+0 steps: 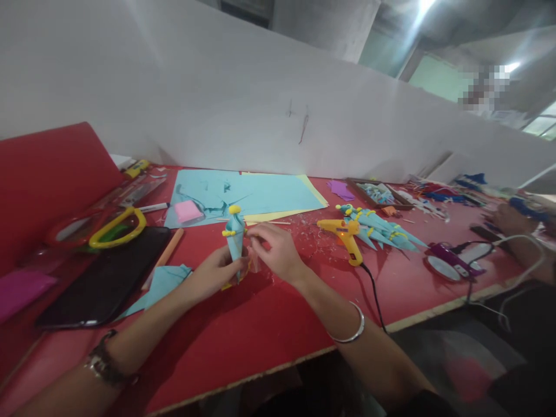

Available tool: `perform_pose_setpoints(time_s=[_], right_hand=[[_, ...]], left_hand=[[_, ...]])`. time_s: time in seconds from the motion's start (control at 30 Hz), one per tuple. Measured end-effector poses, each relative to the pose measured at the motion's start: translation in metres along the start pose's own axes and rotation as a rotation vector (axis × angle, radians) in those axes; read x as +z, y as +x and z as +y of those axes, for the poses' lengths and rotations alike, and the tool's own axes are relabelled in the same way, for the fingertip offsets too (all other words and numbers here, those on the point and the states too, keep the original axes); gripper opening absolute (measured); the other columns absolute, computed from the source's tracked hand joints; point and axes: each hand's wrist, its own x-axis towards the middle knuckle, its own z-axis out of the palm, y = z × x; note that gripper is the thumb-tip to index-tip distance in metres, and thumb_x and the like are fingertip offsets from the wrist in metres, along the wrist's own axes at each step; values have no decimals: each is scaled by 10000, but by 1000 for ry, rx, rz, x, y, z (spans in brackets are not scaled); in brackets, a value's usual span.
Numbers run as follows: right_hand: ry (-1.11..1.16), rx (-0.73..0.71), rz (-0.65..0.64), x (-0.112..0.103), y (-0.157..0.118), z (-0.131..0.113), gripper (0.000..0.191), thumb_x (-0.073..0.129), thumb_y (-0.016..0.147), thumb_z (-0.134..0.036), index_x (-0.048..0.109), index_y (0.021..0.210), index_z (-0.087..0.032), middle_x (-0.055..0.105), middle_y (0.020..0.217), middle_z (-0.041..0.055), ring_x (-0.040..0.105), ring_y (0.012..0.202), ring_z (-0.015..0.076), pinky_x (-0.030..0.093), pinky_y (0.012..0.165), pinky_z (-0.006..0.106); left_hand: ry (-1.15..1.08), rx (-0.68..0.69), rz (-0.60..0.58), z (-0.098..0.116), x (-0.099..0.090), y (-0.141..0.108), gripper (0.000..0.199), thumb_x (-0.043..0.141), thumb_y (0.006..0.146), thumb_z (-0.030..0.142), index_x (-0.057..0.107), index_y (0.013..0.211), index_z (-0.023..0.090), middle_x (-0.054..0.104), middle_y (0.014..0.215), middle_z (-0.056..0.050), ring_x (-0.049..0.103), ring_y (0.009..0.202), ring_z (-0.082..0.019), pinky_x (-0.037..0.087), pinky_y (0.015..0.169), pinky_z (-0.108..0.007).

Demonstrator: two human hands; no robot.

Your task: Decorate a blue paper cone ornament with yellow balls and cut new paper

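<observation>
My left hand is closed around the lower part of a light-blue paper cone, which stands nearly upright with its point down. A yellow trim runs across the cone, and a yellow tip sits on its top. Close to the cone's right side, my right hand pinches its thumb and fingertips together. Whatever is between those fingers is too small to make out. Under the hands, a bit of clear plastic and some yellow partly show. A yellow glue gun rests to the right, beside several similar blue cones.
Blue paper sheets lie at the back with a pink pad on them. To the left are a black phone and yellow-handled scissors. A scrap tray and a purple device are right, near another person's arm.
</observation>
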Motion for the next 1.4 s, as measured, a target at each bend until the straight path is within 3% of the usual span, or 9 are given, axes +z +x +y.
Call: perform_pose_setpoints(time_s=[0.17, 0.43, 1.03, 1.23, 1.4], right_hand=[[-31, -46, -39, 0, 1, -1, 178, 399, 797, -103, 556, 822, -182, 576, 755, 24, 530, 730, 124, 438, 663, 234], [-17, -11, 18, 0, 0, 0, 157, 411, 791, -116, 546, 814, -193, 585, 759, 21, 542, 729, 121, 447, 671, 234], [19, 26, -33, 0, 0, -4, 191, 397, 799, -111, 561, 856, -190, 581, 779, 29, 544, 737, 122, 440, 665, 230], [47, 63, 31, -2, 1, -7, 149, 419, 790, -128, 550, 835, -181, 601, 775, 29, 565, 713, 119, 450, 658, 226], [100, 120, 49, 0, 0, -8, 131, 435, 801, -156, 550, 862, -175, 614, 782, 26, 577, 675, 110, 458, 638, 214]], left_hand=[[7, 15, 1, -1, 0, 0, 191, 475, 655, 370, 430, 627, 186, 449, 517, 58, 414, 446, -82, 350, 434, -208], [-2, 0, -8, -5, -1, 1, 148, 471, 661, 318, 419, 626, 184, 441, 523, 61, 420, 463, -84, 352, 462, -212], [9, -11, -13, -6, -2, -1, 68, 442, 636, 251, 426, 624, 187, 413, 525, 67, 400, 485, -89, 343, 471, -207], [-38, -55, -39, -2, -3, -3, 68, 432, 620, 252, 432, 610, 185, 434, 541, 52, 406, 505, -95, 361, 489, -217], [-27, -56, 29, -2, -4, -5, 78, 433, 619, 255, 454, 605, 182, 459, 539, 44, 419, 511, -102, 366, 502, -228]])
